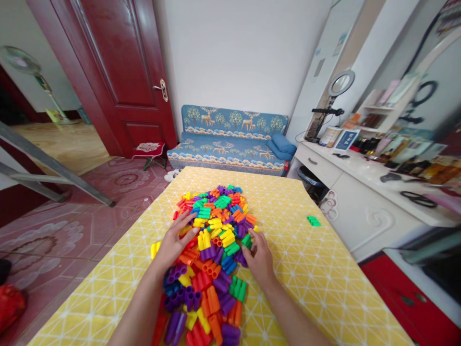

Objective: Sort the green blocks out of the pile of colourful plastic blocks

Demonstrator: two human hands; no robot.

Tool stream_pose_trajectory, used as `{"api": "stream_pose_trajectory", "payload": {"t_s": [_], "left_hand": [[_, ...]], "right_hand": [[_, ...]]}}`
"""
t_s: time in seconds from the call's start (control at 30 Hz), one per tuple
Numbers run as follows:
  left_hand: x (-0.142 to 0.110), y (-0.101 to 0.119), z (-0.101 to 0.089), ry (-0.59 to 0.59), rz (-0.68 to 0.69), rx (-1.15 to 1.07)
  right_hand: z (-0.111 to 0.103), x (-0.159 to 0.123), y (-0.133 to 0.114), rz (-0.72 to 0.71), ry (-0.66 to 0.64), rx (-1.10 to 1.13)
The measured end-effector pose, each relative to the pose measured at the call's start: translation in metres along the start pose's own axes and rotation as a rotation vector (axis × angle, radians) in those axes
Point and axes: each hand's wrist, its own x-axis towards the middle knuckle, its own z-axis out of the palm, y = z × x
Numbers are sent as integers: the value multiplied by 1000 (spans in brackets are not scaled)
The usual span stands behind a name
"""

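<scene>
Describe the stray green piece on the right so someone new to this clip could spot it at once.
Find the yellow table, then the heap of coloured plastic pieces on it. Look beyond the right hand, toward the table edge by the white dresser. The small green piece lies there alone, unlike the heaped green ones.

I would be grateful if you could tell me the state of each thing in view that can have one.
Left hand: open, fingers spread.
Right hand: fingers bent at a green piece, grip unclear.
Plastic pieces: heaped.
Lone green piece: lying apart from the heap.
White drawer: shut.
Red stool: unfolded, standing.
Fan: upright; cannot tell whether running.
</scene>
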Motion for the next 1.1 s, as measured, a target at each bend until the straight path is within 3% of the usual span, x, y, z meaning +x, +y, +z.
{"api": "stream_pose_trajectory", "payload": {"t_s": [0.17,0.23,0.33,0.43,0.53,0.7,0.9,1.1], "left_hand": [[6,-24,8,-88,31,81],[6,-30,10,-113,53,147],[6,-33,12,-106,45,222],[5,-32,13,-92,37,245],[4,-31,13,-98,31,246],[4,-30,12,-116,30,275],[4,-29,12,-121,3,314],[4,-33,13,-122,25,314]], "right_hand": [[-23,10,8,-4,185,158],[-43,25,30,11,335,151],[-83,50,81,83,525,42],[-121,64,133,230,512,-225],[-142,61,161,322,460,-485],[-142,48,159,229,597,-606],[-135,50,159,170,395,-549],[-132,55,170,86,310,-497]]}}
